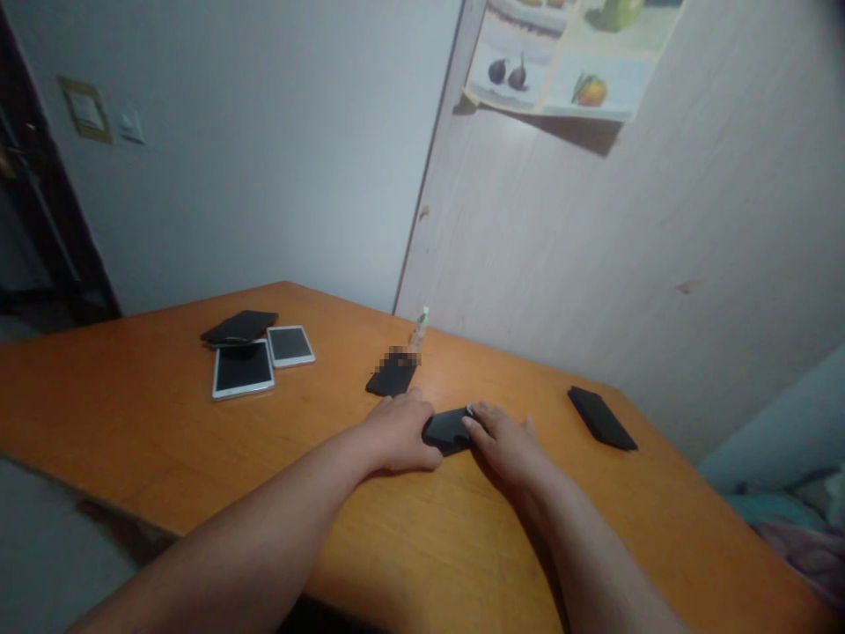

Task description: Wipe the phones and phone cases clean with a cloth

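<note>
A black phone with a smooth, faintly shining face lies low at the table's middle, between my hands. My left hand curls around its left end, thumb at the near edge and fingers at the far side. At the other end, my right hand grips it, with fingers over the far corner and the thumb on its face. Something small and whitish shows by the right fingertips; I cannot tell what it is. Just beyond my left hand lies a flat black case-like item, partly blurred out.
A small clear bottle stands behind. At left, a white-framed tablet, a smaller white device and a dark folder-like item overlap or lie close. A black flat case sits near the right edge of the orange-brown table.
</note>
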A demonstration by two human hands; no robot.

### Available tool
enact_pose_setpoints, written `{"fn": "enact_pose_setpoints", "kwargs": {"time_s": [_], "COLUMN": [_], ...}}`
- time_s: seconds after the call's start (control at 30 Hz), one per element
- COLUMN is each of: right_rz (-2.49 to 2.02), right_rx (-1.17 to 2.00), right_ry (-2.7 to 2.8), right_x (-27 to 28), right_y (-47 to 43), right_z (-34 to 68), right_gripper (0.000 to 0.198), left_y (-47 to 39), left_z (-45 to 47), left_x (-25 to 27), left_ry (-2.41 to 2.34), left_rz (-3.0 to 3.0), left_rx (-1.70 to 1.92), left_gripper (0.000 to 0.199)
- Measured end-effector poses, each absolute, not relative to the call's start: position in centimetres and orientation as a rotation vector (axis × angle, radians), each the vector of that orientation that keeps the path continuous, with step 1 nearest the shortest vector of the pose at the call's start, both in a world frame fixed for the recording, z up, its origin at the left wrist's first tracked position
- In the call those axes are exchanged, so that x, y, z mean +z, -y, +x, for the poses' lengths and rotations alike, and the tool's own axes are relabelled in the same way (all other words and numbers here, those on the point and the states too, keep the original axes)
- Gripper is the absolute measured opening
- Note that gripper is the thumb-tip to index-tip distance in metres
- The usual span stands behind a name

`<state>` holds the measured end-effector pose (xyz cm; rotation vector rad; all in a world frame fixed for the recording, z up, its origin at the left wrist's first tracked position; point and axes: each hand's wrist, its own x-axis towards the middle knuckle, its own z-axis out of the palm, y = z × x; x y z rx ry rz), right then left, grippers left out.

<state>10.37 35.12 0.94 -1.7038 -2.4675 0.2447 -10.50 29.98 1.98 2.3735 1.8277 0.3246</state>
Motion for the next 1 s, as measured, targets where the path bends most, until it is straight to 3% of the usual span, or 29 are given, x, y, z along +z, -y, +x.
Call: {"fn": "enact_pose_setpoints", "kwargs": {"time_s": [1.0], "right_rz": [-1.736], "right_rx": [0.263], "right_ry": [2.484], "right_x": [0.7], "right_y": [-35.6], "right_z": [10.9], "right_gripper": [0.055], "left_y": [-30.1], "left_z": [-10.7], "left_x": [1.7], "left_ry": [-1.803], "left_rz": [2.378], "left_rx": [0.349], "left_gripper": [0.045]}}
